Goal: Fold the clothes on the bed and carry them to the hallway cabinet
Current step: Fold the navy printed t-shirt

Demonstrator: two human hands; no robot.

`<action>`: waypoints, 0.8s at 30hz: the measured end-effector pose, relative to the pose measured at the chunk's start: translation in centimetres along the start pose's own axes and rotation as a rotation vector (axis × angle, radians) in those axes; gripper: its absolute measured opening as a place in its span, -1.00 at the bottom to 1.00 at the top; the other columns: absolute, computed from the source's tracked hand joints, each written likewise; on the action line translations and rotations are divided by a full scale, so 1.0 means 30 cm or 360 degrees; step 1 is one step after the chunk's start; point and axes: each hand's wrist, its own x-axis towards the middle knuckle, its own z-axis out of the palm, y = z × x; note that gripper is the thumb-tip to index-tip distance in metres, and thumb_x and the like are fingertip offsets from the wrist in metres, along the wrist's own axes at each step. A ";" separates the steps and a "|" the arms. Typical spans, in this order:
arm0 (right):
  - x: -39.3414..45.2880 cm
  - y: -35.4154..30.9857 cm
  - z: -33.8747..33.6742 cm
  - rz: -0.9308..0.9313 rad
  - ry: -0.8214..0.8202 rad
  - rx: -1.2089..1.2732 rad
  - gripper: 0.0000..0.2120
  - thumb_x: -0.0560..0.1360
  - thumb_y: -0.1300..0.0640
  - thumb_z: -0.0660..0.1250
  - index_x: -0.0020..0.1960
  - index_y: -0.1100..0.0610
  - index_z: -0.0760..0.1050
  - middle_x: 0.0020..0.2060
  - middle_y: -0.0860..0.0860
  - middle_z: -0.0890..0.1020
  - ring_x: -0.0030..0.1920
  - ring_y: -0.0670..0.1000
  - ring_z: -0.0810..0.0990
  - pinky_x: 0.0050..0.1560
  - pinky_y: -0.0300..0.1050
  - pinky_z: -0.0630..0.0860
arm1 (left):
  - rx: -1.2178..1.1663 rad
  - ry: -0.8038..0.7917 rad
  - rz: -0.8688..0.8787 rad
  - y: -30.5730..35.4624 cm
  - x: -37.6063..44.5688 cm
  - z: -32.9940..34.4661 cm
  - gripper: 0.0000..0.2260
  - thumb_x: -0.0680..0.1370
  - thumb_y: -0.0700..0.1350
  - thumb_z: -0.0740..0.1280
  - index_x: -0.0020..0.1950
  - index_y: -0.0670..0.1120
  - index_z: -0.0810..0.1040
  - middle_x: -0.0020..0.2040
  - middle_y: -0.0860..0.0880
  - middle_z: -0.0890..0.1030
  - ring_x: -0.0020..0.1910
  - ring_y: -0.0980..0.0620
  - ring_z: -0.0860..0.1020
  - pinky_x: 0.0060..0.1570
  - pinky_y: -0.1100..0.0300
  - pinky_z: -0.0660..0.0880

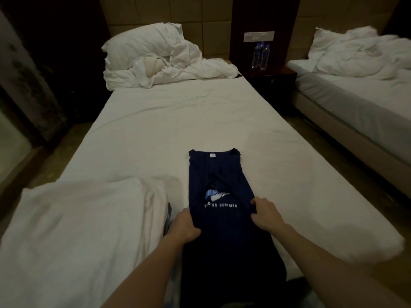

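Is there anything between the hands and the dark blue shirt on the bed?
Nothing visible. The left hand and right hand each already grip a side of the navy T-shirt, which lies flat on the white bed sheet. The hallway cabinet is out of view.

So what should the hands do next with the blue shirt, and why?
Probably lift the near part and fold it up toward the collar. The navy shirt lies on the bed with both sides already folded in, a long narrow strip. The left hand and right hand each grip an edge near the middle, so halving its length looks like the natural next step.
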 end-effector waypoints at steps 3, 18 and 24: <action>-0.162 0.068 0.079 0.0111 0.0074 -0.0044 -0.63 0.55 0.09 0.26 0.32 0.14 0.33 0.20 0.13 0.44 0.14 0.17 0.49 0.04 -0.03 0.49 | 0.0063 -0.0067 -0.0071 -0.007 -0.133 0.059 -0.44 0.46 -0.06 0.42 0.38 -0.19 0.31 0.24 -0.15 0.50 0.17 -0.10 0.53 0.10 0.15 0.53; -0.553 0.161 0.276 0.0150 0.0318 0.0601 -0.74 0.46 0.38 0.33 -0.12 0.10 0.31 -0.14 0.05 0.47 -0.09 0.10 0.48 -0.12 0.02 0.46 | -0.0506 0.0083 0.0118 -0.089 -0.563 0.266 -0.79 0.59 -0.33 0.24 -0.16 -0.05 0.38 -0.24 -0.07 0.50 -0.29 -0.03 0.52 -0.34 0.14 0.52; -0.524 0.150 0.294 0.0336 0.0355 0.0874 -0.61 0.44 0.25 0.45 0.11 0.12 0.30 0.08 0.17 0.48 0.03 0.16 0.52 -0.03 -0.02 0.51 | -0.0599 -0.0251 0.0169 -0.078 -0.585 0.256 -0.73 0.59 -0.02 0.38 0.19 -0.12 0.47 -0.07 -0.11 0.60 -0.41 0.03 0.57 -0.48 0.22 0.49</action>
